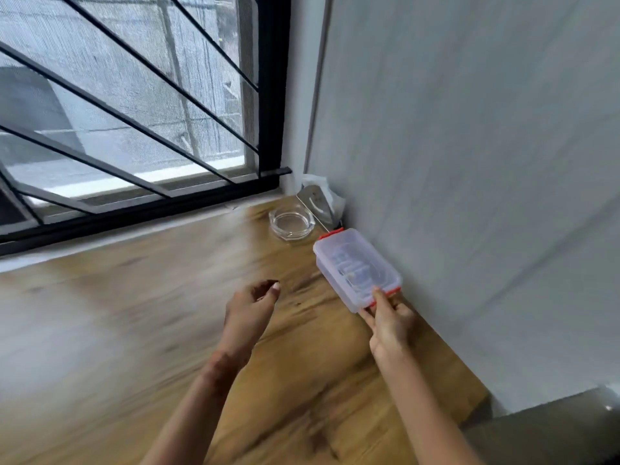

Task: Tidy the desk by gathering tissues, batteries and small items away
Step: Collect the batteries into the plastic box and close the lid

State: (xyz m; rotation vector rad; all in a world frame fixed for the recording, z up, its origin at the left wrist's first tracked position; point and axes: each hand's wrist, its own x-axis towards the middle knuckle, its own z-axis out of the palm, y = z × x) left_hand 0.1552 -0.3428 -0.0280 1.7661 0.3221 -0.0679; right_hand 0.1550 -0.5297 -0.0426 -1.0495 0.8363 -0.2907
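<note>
ITEM: clear plastic box (357,268), orange clips at both ends, lid on
LOC: centre-right of frame, on wooden desk (134,313), just beside grey wall (469,162). Contents blurred; can't tell what's inside

HANDS:
- R hand (389,322): pinches near end of box, thumb on lid, fingers under the edge
- L hand (250,305): centre of frame, above desk, apart from box; fingers loosely curled, nothing seen in it

NEARBY: glass ashtray (291,224) just beyond box's far end; metal holder (317,204) w/ white tissue (335,199) in corner behind it, below window (117,95)

RISKS (judged):
- One-end pinch only; if lifted, far end prob. sags & box twists out of grip. L hand under the middle would fix
- Can't tell if near clips are latched; if not, lid may pop & contents spill
- Pushing box fwd likely knocks ashtray, which may slide into holder
- Wall close on R side; little room for fingers, box may scrape
</note>
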